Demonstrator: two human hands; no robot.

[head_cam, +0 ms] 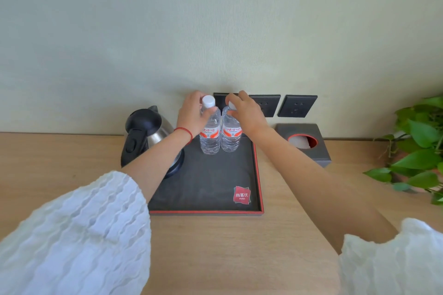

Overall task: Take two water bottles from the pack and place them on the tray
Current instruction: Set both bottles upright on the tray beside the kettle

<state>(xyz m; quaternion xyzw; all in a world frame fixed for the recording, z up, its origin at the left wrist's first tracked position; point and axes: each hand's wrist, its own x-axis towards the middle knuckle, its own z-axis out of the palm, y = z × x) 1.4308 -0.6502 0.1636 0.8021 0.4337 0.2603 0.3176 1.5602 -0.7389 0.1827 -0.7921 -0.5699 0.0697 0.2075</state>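
Observation:
Two clear water bottles with red-and-white labels stand upright side by side at the back of the dark tray (208, 184) with a red rim. My left hand (191, 117) is wrapped around the neck of the left bottle (210, 137), just under its white cap. The top of the right bottle (230, 136) is covered by my right hand (244, 112), whose fingers grip its cap. Both bottle bases rest on the tray floor. No pack is in view.
A steel kettle with a black lid and handle (146, 132) stands at the tray's left side, under my left forearm. A grey tissue box (304, 141) sits to the right, a green plant (419, 146) at the far right. Wall sockets (297, 106) are behind.

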